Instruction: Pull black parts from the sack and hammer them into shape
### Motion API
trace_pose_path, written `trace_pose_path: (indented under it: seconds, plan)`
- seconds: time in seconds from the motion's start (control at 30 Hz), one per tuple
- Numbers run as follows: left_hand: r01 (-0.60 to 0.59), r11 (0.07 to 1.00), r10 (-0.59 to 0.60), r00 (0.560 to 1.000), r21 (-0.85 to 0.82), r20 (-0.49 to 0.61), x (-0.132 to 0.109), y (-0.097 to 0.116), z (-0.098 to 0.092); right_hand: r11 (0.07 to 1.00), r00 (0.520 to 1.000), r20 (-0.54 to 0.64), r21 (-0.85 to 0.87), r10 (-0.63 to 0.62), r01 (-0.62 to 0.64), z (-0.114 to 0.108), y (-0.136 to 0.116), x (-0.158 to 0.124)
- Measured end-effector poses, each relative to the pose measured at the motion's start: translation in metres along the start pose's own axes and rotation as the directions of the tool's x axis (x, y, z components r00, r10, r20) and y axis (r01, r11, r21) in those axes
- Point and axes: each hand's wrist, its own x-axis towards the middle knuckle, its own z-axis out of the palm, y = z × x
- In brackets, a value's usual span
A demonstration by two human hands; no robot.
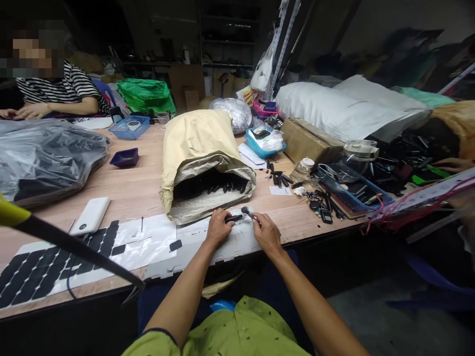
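Observation:
My left hand (218,227) is closed on a slim black piece (234,218) that points to the right. In my right hand (266,233), a small dark tool with a rounded head (245,211) is pinched between the fingers; its exact kind is too small to tell. The tool's head is close to the black piece's end; I cannot tell if they touch. Both hands are over a pale sheet (237,242) at the table's front edge. Just behind them lies a cream woven sack (200,133), its mouth toward me, with many black pieces (226,187) inside.
White paper with black stickers (144,242) and a white power bank (91,216) lie left. Right are loose black pieces (278,179), a jar (302,170), key fobs (326,216) and a blue basket (378,198). A dark pole crosses the lower left. A co-worker (70,94) sits far left.

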Motion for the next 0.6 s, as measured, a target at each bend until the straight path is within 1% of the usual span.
trace_pose_path:
  seconds: [0.07, 0.13, 0.23, 0.3, 0.33, 0.4, 0.43, 0.47, 0.5, 0.53, 0.57, 0.6]
  plan:
    - [-0.006, 1.000, 0.006, 1.000, 0.010, 0.003, 0.001, -0.002, 0.001, 0.989, 0.998, -0.023, -0.139, 0.051, -0.053, -0.003, 0.014, 0.011]
    - [-0.006, 1.000, 0.006, 1.000, 0.020, 0.013, 0.005, -0.003, 0.001, 0.964, 0.996, -0.026, -0.252, 0.080, -0.084, -0.004, 0.021, 0.019]
    - [-0.018, 1.000, 0.018, 0.999, 0.017, 0.032, 0.007, -0.002, -0.004, 0.933, 0.996, -0.014, -0.348, 0.090, -0.089, -0.002, 0.022, 0.025]
    - [-0.068, 0.998, 0.068, 0.997, -0.016, 0.023, -0.003, 0.001, -0.009, 0.921, 0.996, -0.006, -0.380, 0.094, -0.089, -0.001, 0.019, 0.025]
    - [-0.108, 0.993, 0.109, 0.994, -0.040, 0.017, -0.013, 0.001, -0.011, 0.916, 0.995, -0.004, -0.391, 0.096, -0.090, 0.000, 0.017, 0.025]
    - [-0.206, 0.974, 0.211, 0.976, -0.091, 0.048, -0.046, 0.001, -0.013, 0.910, 0.995, 0.003, -0.405, 0.099, -0.089, 0.001, 0.015, 0.024]
    - [-0.250, 0.962, 0.261, 0.961, -0.112, 0.097, -0.067, -0.001, -0.013, 0.908, 0.995, 0.007, -0.410, 0.098, -0.086, 0.001, 0.015, 0.024]
    - [-0.285, 0.949, 0.307, 0.933, -0.135, 0.186, -0.089, -0.004, -0.011, 0.906, 0.995, 0.010, -0.414, 0.099, -0.086, 0.002, 0.015, 0.024]
    - [-0.303, 0.941, 0.336, 0.897, -0.153, 0.289, -0.109, -0.008, -0.008, 0.904, 0.995, 0.012, -0.418, 0.102, -0.088, 0.002, 0.014, 0.024]
    - [-0.286, 0.947, 0.321, 0.870, -0.148, 0.373, -0.128, -0.014, -0.005, 0.902, 0.994, 0.012, -0.422, 0.106, -0.092, 0.002, 0.014, 0.024]
    - [-0.227, 0.968, 0.252, 0.870, -0.108, 0.424, -0.142, -0.022, -0.002, 0.901, 0.994, 0.010, -0.424, 0.110, -0.095, 0.003, 0.013, 0.025]
    - [-0.130, 0.991, 0.128, 0.885, -0.028, 0.447, -0.152, -0.030, 0.002, 0.900, 0.994, 0.008, -0.425, 0.112, -0.098, 0.003, 0.013, 0.025]
